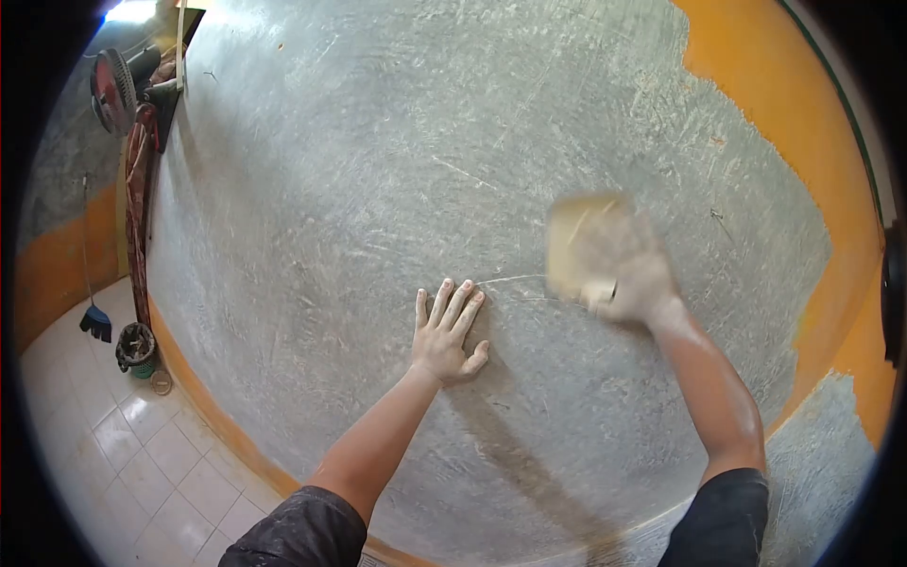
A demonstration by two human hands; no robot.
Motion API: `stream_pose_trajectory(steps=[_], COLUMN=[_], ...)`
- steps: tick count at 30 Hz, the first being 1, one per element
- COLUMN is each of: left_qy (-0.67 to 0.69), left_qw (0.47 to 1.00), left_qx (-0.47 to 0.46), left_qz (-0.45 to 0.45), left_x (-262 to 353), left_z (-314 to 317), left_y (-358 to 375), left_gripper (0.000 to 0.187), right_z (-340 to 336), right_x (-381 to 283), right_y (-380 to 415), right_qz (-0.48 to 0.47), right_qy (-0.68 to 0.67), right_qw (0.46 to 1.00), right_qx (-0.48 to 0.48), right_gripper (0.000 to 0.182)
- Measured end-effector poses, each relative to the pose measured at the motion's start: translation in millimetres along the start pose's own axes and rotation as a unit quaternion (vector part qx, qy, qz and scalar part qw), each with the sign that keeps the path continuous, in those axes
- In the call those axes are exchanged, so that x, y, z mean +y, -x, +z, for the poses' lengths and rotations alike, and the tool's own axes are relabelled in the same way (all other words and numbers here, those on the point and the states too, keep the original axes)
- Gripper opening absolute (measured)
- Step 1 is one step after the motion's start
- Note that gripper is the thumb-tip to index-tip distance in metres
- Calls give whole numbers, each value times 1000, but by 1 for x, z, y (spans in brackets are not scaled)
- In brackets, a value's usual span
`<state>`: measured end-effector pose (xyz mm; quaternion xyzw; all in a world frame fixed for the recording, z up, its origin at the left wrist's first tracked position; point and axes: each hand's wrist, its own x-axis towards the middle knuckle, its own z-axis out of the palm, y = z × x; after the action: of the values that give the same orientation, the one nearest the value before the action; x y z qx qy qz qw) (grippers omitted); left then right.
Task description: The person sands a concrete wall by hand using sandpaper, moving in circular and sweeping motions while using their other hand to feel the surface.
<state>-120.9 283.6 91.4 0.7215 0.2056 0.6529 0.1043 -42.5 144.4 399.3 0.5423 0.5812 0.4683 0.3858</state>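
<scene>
A grey, rough-plastered wall (378, 189) fills most of the view. Flat against it, near the middle, rests my left hand (449, 340), its fingers spread and dusted pale, holding nothing. To its right my right hand (631, 269), smeared by motion, presses a pale tan, sheet-like pad (569, 248) to the plaster. The pad's left part shows beyond my fingers; the palm hides the rest. Thin whitish lines run on the wall between my two hands.
Orange paint (756, 76) borders the grey at the right. Down the left side are a fan (114, 90), a reddish cloth (138, 198), a broom (95, 322) and a basket (137, 348) on the tiled floor (146, 454).
</scene>
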Motion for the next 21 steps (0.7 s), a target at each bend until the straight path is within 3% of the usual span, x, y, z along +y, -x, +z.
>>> stream_pose_trajectory(steps=[2,3,5,6,7,10,13,15,16,17,19,21], left_qy=[1,6,8,15,11,14,22,19,23,27,32,32], left_qw=[1000,1000,1000,1000,1000,1000,1000,1000,1000,1000,999,999], left_qx=[-7,-2,9,-14,-10,-5,4,3,0,-4,6,-3], left_qz=[-4,-4,3,-9,-4,2,3,4,1,-3,4,0], left_x=[1,1,-1,-2,-4,-6,-6,-7,-7,-6,-6,-6], left_z=[-1,0,-1,-1,0,0,1,0,0,0,-2,-4], left_y=[1,1,1,3,3,3,3,3,2,2,3,2], left_gripper=[77,77,77,78,77,77,77,76,76,75,74,74], right_z=[-33,-28,-23,-18,-7,-27,-58,-53,-45,-38,-37,-51], right_x=[4,-6,-25,-33,-38,-8,-11,-37,-47,-54,-36,-2], right_y=[-15,-20,-23,-25,-29,-56,-79,-89,-92,-95,-106,-118], right_qz=[272,294,6,-140,-148,97,256,-23,-164,-194,-2,172], right_qy=[62,127,64,33,5,61,60,73,79,-14,35,63], right_qw=[960,947,997,988,986,991,963,997,982,980,999,978], right_qx=[-1,3,-37,-54,-81,67,51,-17,-49,-37,36,101], right_gripper=[77,78,79,79,81,76,71,70,69,70,69,68])
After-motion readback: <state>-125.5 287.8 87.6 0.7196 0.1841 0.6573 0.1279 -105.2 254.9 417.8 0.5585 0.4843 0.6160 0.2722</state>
